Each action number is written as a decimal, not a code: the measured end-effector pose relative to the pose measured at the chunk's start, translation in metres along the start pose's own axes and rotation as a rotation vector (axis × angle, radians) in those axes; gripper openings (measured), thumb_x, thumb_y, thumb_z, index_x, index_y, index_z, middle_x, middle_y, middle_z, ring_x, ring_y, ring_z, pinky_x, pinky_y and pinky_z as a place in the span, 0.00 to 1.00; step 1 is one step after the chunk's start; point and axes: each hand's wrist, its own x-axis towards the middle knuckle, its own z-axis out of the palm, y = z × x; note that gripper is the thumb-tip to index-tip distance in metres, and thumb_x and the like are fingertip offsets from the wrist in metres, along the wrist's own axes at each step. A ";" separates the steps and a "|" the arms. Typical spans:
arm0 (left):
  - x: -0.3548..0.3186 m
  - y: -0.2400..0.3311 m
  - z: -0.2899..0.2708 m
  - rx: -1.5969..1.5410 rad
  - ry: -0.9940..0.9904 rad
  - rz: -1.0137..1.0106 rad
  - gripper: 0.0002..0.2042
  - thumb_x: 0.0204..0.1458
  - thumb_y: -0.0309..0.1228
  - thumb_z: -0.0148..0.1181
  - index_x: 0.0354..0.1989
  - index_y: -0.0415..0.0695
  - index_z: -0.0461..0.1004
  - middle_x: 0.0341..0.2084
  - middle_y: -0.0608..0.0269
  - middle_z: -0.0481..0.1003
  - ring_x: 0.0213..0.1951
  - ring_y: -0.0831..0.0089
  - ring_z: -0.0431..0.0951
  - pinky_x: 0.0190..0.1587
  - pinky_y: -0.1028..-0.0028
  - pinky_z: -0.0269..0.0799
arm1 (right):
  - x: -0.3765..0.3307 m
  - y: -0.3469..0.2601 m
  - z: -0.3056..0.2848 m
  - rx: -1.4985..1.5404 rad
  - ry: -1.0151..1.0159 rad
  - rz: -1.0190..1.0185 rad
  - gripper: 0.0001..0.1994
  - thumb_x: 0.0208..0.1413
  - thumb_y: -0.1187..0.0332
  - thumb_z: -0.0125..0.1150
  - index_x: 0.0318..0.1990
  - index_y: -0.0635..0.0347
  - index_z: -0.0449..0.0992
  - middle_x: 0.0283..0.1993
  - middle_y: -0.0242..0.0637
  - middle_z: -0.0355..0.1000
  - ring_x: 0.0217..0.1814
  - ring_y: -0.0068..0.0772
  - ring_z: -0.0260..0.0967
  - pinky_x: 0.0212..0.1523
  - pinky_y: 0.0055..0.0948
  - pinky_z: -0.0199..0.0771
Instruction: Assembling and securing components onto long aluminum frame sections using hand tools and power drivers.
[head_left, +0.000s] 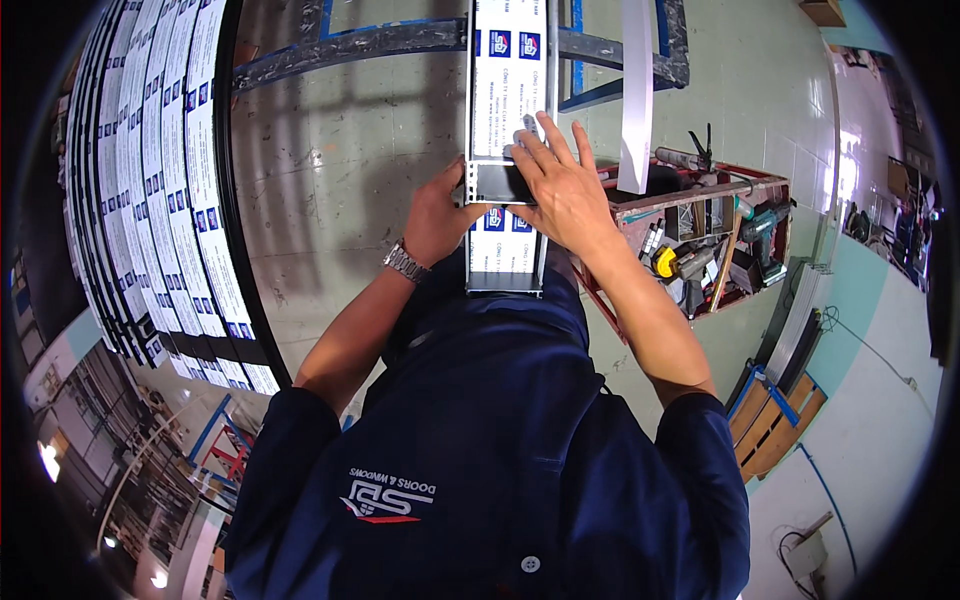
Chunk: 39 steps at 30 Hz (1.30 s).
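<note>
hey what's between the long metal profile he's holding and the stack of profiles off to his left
In the head view, only bare speckled concrete floor lies between the film-wrapped aluminium profile, held by both hands, and the leaning stack of black film-wrapped profiles; nothing stands on that stretch.

White labelled wrap on metal profiles

The profile [507, 90] running up the middle wore white protective film with small blue-and-red square marks; the stacked profiles [165, 190] curving along the left carried the same white film, with rows of blue marks.
</note>
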 end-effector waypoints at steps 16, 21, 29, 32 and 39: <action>-0.003 -0.018 0.000 -0.024 -0.023 0.018 0.18 0.49 0.28 0.68 0.48 0.37 0.76 0.36 0.52 0.82 0.37 0.68 0.83 0.39 0.68 0.77 | 0.003 -0.007 0.019 -0.115 -0.003 0.027 0.16 0.47 0.64 0.63 0.43 0.62 0.78 0.52 0.47 0.74 0.68 0.50 0.62 0.71 0.72 0.35; 0.006 -0.010 -0.001 -0.018 -0.087 -0.042 0.16 0.48 0.25 0.68 0.46 0.36 0.77 0.34 0.62 0.82 0.34 0.78 0.78 0.38 0.74 0.74 | -0.026 -0.012 0.018 0.265 0.192 0.180 0.38 0.42 0.52 0.72 0.62 0.60 0.68 0.68 0.48 0.59 0.77 0.53 0.43 0.74 0.61 0.37; 0.008 0.000 0.001 -0.023 -0.082 -0.171 0.12 0.49 0.23 0.68 0.42 0.34 0.77 0.31 0.66 0.80 0.32 0.81 0.76 0.37 0.77 0.72 | -0.175 0.045 0.065 0.466 0.502 0.767 0.28 0.52 0.57 0.68 0.57 0.64 0.70 0.59 0.54 0.67 0.62 0.55 0.65 0.63 0.43 0.65; 0.002 -0.002 0.004 -0.035 -0.015 -0.181 0.13 0.49 0.23 0.68 0.42 0.35 0.77 0.32 0.65 0.80 0.33 0.80 0.76 0.38 0.76 0.72 | -0.252 0.084 0.110 0.479 0.453 1.092 0.24 0.52 0.61 0.66 0.53 0.68 0.73 0.50 0.57 0.73 0.55 0.59 0.70 0.58 0.44 0.70; 0.004 0.004 0.001 0.018 -0.019 -0.249 0.14 0.49 0.24 0.69 0.43 0.33 0.77 0.36 0.63 0.80 0.36 0.77 0.77 0.43 0.76 0.71 | -0.401 0.115 0.164 0.249 -0.070 1.322 0.19 0.47 0.67 0.64 0.48 0.59 0.78 0.47 0.50 0.75 0.50 0.54 0.72 0.51 0.44 0.75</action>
